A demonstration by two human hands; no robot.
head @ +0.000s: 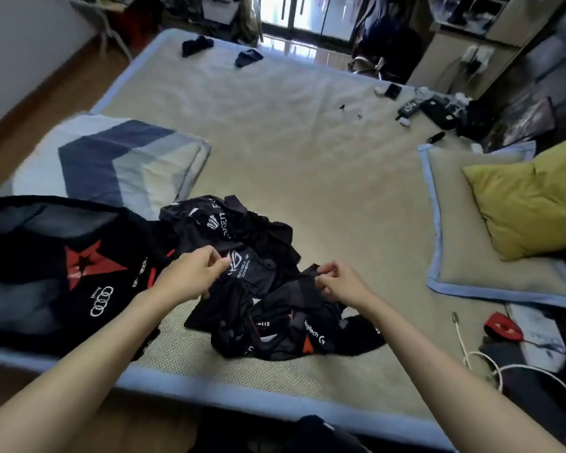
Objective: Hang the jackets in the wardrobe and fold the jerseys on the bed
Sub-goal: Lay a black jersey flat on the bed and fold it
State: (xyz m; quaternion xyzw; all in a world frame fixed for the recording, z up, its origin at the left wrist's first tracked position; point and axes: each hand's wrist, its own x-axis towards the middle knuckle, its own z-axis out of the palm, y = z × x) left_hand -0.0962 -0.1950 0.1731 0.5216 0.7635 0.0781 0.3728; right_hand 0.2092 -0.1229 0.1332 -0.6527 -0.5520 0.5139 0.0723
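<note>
The bed point(307, 152), covered by a beige mat with a blue border, fills most of the view, with a striped pillow point(111, 158) at about nine o'clock and a yellow-green cushion point(533, 204) at three o'clock. A black jersey with a red star point(62, 263) lies spread flat at the eight o'clock edge. At six o'clock, near the bed's front edge, sits a crumpled heap of black jerseys point(268, 289), several garments tangled together. The left hand point(190, 276) pinches a fold of the heap's top jersey, fingers curled on the fabric; the right hand point(340, 282) pinches another dark edge just beside it, its grip likewise closed on cloth. The risk from here seems to be that the two hands hold different garments, so lifting would drag the whole tangle, or spill jerseys off the near edge.
</note>
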